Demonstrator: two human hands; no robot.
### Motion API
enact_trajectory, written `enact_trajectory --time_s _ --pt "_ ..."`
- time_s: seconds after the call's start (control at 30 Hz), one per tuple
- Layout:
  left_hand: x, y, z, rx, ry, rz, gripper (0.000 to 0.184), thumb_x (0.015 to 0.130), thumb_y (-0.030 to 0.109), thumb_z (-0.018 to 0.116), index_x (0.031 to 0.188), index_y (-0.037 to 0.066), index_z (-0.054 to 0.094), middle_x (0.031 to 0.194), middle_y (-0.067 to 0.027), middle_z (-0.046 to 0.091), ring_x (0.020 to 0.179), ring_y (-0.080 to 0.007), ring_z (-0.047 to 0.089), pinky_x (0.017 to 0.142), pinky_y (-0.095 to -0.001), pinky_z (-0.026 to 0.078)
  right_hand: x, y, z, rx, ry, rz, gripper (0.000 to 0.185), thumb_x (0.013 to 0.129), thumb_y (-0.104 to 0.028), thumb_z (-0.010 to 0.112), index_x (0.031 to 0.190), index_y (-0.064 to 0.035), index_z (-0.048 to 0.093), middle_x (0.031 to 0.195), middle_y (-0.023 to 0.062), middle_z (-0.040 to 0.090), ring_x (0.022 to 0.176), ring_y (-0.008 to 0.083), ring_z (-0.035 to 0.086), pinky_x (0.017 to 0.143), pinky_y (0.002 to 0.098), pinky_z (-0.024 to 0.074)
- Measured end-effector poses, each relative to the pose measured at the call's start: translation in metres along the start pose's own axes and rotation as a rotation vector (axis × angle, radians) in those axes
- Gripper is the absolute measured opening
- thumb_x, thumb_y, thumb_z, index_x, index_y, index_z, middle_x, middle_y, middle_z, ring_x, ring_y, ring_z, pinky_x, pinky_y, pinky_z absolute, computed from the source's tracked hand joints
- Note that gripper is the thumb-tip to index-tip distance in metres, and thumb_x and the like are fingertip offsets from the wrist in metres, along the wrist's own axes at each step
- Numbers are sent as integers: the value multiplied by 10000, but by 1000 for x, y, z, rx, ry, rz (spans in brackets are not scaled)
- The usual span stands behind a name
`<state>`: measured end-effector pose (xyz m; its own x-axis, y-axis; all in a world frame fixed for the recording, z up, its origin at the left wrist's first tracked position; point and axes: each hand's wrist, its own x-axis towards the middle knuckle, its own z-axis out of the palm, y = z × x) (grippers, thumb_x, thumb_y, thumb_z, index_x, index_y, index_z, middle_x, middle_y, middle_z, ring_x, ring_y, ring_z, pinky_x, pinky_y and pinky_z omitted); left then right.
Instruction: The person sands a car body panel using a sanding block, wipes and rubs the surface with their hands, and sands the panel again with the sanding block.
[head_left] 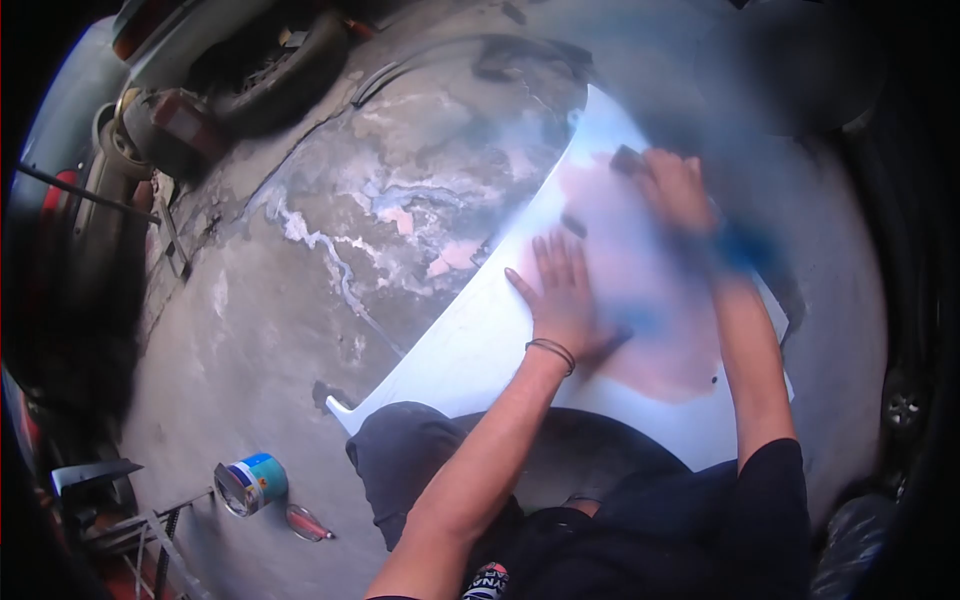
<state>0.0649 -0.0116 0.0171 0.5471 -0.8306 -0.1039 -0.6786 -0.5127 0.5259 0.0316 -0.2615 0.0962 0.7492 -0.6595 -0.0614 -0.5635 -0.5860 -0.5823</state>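
Note:
A white car fender panel [450, 355] lies across the floor in front of my knees, with a broad pinkish filler patch [660, 350] over its middle. My left hand [563, 305] rests flat on the panel at the patch's left edge, fingers spread, with dark bands round the wrist. Farther up the panel, my right hand [680, 190] is closed on a small dark block [628, 160] that looks like a sanding block, over the upper part of the patch. Bluish blur hides part of the right wrist and of the patch.
A tin can [252, 484] with a blue label lies at the lower left, beside a red-handled tool [310, 523]. A metal stand [160, 540] is near them. Car parts [180, 125] and a tyre [270, 70] are at the upper left. The concrete floor [250, 350] is stained.

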Motion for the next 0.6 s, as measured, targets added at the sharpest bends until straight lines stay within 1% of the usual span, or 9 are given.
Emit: enact_trajectory --time_s 0.07,0.1,0.17,0.2,0.27,0.3,0.4,0.47,0.6 --pt "0 -1 3 21 -8 13 1482 702 834 752 1705 -34 92 1788 -272 -58 1631 -509 -140 1106 -902 -57 47 20 22 -399 189 -302 370 1035 -268 623 1322 -37 663 1293 204 684 1258 408 600 1154 557 351" --pt "2 -2 4 25 1 16 1483 702 834 754 1706 -33 90 1788 -274 -60 1630 -512 -139 1107 -902 -54 58 31 31 -396 190 -302 370 1035 -268 623 1322 -37 663 1293 204 684 1258 408 600 1154 557 351" --pt "-1 -4 9 -18 27 32 1480 702 838 749 1705 -33 98 1787 -276 -61 1630 -514 -136 1107 -902 -51 67 52 44 -300 381 -446 383 1029 -273 631 1326 -33 662 1311 211 683 1271 418 597 1187 539 335" --pt "1 -4 9 -60 68 54 1477 703 843 745 1705 -33 106 1787 -278 -62 1629 -516 -133 1108 -903 -48 55 36 31 -304 380 -452 383 1029 -273 631 1326 -33 662 1311 211 683 1271 418 597 1187 539 335" --pt "2 3 -3 -17 25 20 1473 705 845 741 1704 -34 112 1786 -280 -59 1629 -518 -130 1107 -904 -44 17 -17 -8 -436 -159 -236 401 1019 -289 648 1328 -33 660 1345 221 676 1286 429 590 1197 544 323" --pt "0 4 -6 37 -36 -12 1468 707 847 737 1704 -35 118 1785 -283 -56 1628 -521 -127 1107 -904 -40 16 -20 -8 -440 -165 -243 401 1019 -289 648 1328 -33 660 1345 221 676 1286 429 590 1197 544 323" --pt "-2 -1 0 14 14 28 1462 712 846 734 1704 -34 118 1784 -287 -49 1629 -520 -127 1108 -904 -37 22 -9 6 -398 -117 -348 396 1015 -292 653 1322 -43 665 1338 225 678 1280 425 595 1180 537 333" --pt "-1 -4 5 -6 38 48 1458 714 842 735 1704 -33 119 1784 -286 -49 1629 -520 -125 1108 -904 -37 55 6 30 -368 104 -403 374 1011 -264 639 1314 -47 665 1301 221 684 1248 414 610 1131 539 361" --pt "-3 1 0 -13 50 27 1450 719 840 732 1705 -31 123 1784 -286 -49 1629 -522 -119 1106 -906 -34 64 8 37 -369 46 -326 393 1011 -273 641 1333 -48 655 1309 212 686 1253 396 618 1143 567 348"
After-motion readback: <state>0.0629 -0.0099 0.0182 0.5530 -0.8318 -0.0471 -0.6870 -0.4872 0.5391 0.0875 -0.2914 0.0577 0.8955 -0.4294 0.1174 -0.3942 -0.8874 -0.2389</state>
